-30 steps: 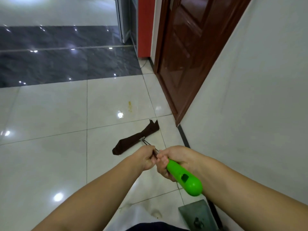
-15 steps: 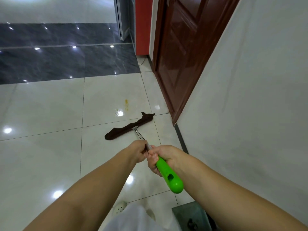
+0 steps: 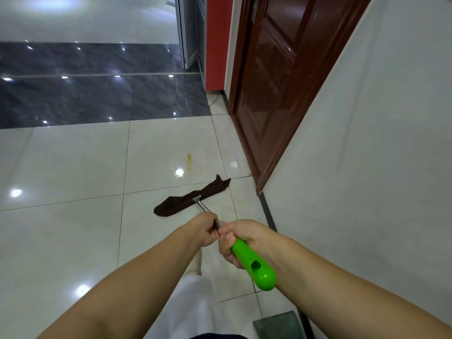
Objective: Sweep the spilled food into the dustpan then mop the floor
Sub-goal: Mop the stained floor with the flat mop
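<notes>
Your right hand (image 3: pixel 241 241) is wrapped tight around the green mop grip (image 3: pixel 254 265), your left hand (image 3: pixel 204 230) closed on the metal shaft just ahead. The dark mop cloth (image 3: pixel 193 198) lies flat on the floor tile (image 3: pixel 73 241). Just beyond it a yellowish stain (image 3: pixel 188 162) waits, so mopping looks unfinished; no dustpan is in view.

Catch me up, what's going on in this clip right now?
A person is mopping a glossy tiled floor. Both hands grip the mop: the right hand on the green handle, the left hand just ahead on the metal pole. The dark brown mop head lies flat on the tiles near the wooden door. A small yellowish stain sits just beyond it, not yet wiped.
</notes>
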